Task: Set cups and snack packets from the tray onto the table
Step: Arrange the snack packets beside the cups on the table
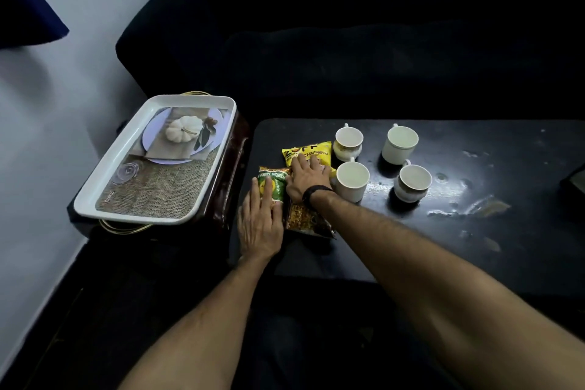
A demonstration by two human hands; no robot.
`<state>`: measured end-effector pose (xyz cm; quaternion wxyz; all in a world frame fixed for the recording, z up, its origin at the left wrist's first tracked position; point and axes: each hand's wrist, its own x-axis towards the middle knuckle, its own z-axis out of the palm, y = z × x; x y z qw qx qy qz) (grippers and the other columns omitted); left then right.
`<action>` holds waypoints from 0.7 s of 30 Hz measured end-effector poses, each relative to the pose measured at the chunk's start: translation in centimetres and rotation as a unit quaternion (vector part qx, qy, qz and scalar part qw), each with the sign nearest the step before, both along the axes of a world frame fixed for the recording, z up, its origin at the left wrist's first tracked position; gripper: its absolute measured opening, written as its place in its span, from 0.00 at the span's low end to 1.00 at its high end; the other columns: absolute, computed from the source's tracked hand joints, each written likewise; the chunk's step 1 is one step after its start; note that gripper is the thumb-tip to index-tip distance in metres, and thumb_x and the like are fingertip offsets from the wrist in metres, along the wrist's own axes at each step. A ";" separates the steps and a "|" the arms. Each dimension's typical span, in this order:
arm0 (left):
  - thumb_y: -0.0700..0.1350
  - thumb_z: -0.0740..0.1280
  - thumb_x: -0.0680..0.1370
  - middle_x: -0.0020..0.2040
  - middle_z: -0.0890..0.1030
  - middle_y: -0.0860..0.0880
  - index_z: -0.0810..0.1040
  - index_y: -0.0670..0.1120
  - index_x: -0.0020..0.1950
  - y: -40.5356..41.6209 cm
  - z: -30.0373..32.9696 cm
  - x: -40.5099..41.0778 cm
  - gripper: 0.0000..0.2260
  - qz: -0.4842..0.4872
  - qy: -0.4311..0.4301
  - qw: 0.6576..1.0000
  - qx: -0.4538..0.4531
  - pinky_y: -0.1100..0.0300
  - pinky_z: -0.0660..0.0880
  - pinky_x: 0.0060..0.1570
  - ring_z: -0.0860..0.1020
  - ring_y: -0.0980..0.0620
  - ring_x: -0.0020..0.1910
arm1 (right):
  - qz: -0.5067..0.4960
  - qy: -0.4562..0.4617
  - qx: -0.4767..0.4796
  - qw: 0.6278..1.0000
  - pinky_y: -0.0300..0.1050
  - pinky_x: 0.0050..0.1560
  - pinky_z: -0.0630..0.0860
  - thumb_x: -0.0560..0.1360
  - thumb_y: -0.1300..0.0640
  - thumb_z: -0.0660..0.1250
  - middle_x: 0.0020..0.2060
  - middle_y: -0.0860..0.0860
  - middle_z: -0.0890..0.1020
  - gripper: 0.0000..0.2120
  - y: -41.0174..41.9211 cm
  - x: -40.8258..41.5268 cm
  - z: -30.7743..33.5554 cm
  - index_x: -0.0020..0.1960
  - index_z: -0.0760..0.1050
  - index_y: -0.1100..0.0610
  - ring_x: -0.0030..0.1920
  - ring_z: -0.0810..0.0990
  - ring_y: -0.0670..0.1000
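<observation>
Packets: green packet (273, 186), yellow packet (308, 151) and a clear-fronted packet (305, 218) lie touching at the table's (474, 247) left end.
Cups: four white cups (352, 180) stand upright just right of them.
Left hand (260, 224): fingers flat on green packet.
Right hand (308, 180): fingers spread, pressing yellow packet.
Tray (133, 149): white-rimmed, left of table.

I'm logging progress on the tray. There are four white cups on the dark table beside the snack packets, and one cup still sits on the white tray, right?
Not quite. The head view shows the white rectangular tray holding no cup; its pumpkin is just a printed picture. The four white cups do stand on the dark table beside the snack packets.
</observation>
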<state>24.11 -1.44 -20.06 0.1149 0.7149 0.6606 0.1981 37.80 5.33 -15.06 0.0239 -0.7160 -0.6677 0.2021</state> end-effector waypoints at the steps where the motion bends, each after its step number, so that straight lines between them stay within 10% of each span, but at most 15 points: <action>1: 0.56 0.50 0.83 0.81 0.52 0.49 0.49 0.57 0.80 0.2 -0.2 0.0 0.26 0.006 0.020 1.000 0.006 0.46 0.60 0.72 0.59 0.48 0.77 | 0.003 0.009 -0.008 1.000 0.65 0.75 0.46 0.82 0.48 0.50 0.80 0.51 0.46 0.29 0.5 -0.1 -0.4 0.79 0.47 0.55 0.79 0.42 0.58; 12: 0.64 0.44 0.81 0.81 0.51 0.47 0.47 0.58 0.80 0.6 -0.6 0.6 0.28 0.044 0.063 0.997 0.029 0.45 0.63 0.71 0.64 0.47 0.74 | 0.011 0.032 0.014 0.999 0.62 0.77 0.45 0.83 0.48 0.48 0.80 0.52 0.42 0.29 5.2 0.0 -1.1 0.80 0.43 0.55 0.79 0.40 0.58; 21: 0.62 0.50 0.81 0.81 0.54 0.45 0.51 0.57 0.80 0.6 -0.6 0.6 0.28 0.044 0.066 0.997 0.022 0.46 0.63 0.70 0.63 0.46 0.75 | -0.085 0.080 0.292 0.949 0.54 0.67 0.67 0.77 0.47 0.58 0.66 0.52 0.73 0.20 -8.6 -1.0 -0.3 0.65 0.70 0.55 0.66 0.70 0.54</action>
